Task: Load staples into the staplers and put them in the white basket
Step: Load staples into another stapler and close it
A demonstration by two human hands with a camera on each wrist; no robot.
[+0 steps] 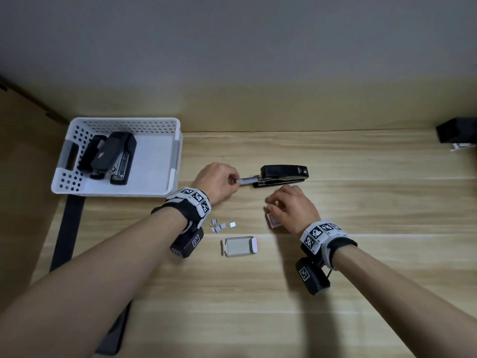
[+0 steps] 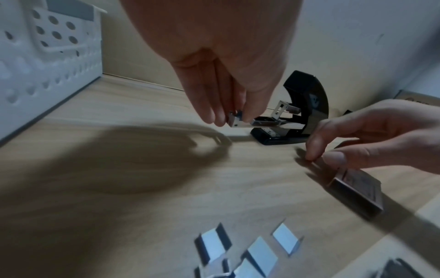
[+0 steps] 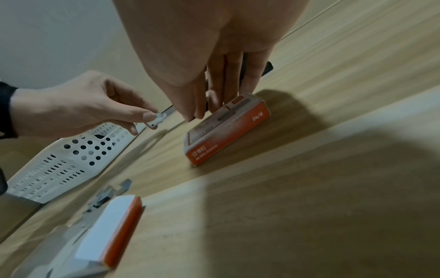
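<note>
A black stapler [image 1: 284, 174] [image 2: 307, 105] lies on the wooden table with its metal staple tray [image 1: 247, 180] [image 2: 264, 123] pulled out to the left. My left hand [image 1: 233, 180] [image 2: 234, 118] pinches the tray's outer end. My right hand [image 1: 272, 202] [image 3: 200, 112] is just in front of the stapler, its fingertips at the far end of an orange staple box [image 3: 226, 129] [image 2: 357, 188], with nothing seen between them. The white basket [image 1: 124, 121] at the left holds two black staplers [image 1: 113, 156]. Several loose staple strips [image 1: 219, 226] [image 2: 262, 255] lie near my left wrist.
An opened, flattened white and orange staple box [image 1: 238, 246] [image 3: 107, 223] lies in front of the strips. A black object [image 1: 456, 133] sits at the far right by the wall. A dark bar [image 1: 69, 228] runs along the table's left edge below the basket.
</note>
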